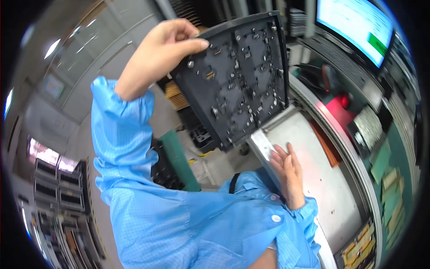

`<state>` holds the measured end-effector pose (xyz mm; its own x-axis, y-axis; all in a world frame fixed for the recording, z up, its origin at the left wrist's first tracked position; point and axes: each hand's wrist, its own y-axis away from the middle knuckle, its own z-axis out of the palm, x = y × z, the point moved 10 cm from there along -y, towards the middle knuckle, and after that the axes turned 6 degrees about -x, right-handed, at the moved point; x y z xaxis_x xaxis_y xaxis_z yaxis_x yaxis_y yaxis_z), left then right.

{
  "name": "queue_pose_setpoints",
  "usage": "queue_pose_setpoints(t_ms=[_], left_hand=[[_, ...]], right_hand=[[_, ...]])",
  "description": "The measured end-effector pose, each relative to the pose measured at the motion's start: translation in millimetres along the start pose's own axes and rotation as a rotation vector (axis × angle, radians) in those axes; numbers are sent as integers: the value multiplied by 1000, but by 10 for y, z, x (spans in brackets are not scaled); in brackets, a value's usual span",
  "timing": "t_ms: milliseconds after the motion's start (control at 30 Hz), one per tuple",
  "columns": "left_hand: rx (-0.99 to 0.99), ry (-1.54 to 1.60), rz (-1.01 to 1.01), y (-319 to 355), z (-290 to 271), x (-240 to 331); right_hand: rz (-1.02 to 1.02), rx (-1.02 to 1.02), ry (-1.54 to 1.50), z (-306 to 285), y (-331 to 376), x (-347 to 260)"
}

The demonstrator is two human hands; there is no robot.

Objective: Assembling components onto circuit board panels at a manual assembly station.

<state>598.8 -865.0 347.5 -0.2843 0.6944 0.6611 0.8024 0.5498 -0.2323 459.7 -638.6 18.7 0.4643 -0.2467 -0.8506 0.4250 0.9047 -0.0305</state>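
A black fixture plate (244, 80), studded with small metal clips, pins and cutouts, is held up tilted in front of me. My left hand (165, 51) grips its upper left corner, with the thumb on the studded face and the other fingers behind the edge. Below the plate's lower right corner, my right hand (288, 172) is apart from it, fingers stretched out and nothing in the palm. That hand hovers by the edge of a pale metal worktop (329, 188); whether it touches the edge I cannot tell.
A lit monitor (356, 27) and keyboard (336, 60) stand at the far right. A red glow falls near a dark device (330, 76). Yellow-and-black pieces (358, 246) lie at lower right. A green panel (179, 159) stands left of my body, and racks (60, 186) line the left side.
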Motion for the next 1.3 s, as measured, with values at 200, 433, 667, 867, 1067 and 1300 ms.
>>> queue_pose_setpoints(t_ms=[200, 433, 667, 867, 1067, 1300], left_hand=[[-392, 640, -149, -454, 1498, -830], [-855, 886, -294, -67, 3433, -1628], [-895, 741, -301, -33, 4224, -1922], [-870, 669, -210, -22, 4178, -1864], [-855, 653, -247, -177, 4298, -1940], [-847, 244, 7, -593, 3959, -1796]], right_hand=[[-125, 389, -156, -726, 86, -274], [-126, 723, 148, -1495, 826, -687], [-38, 835, 122, -1992, 1051, -426], [-70, 919, 152, -1879, 1108, -512], [-46, 905, 155, -2164, 1062, -365], [-106, 818, 158, -2010, 977, -455]])
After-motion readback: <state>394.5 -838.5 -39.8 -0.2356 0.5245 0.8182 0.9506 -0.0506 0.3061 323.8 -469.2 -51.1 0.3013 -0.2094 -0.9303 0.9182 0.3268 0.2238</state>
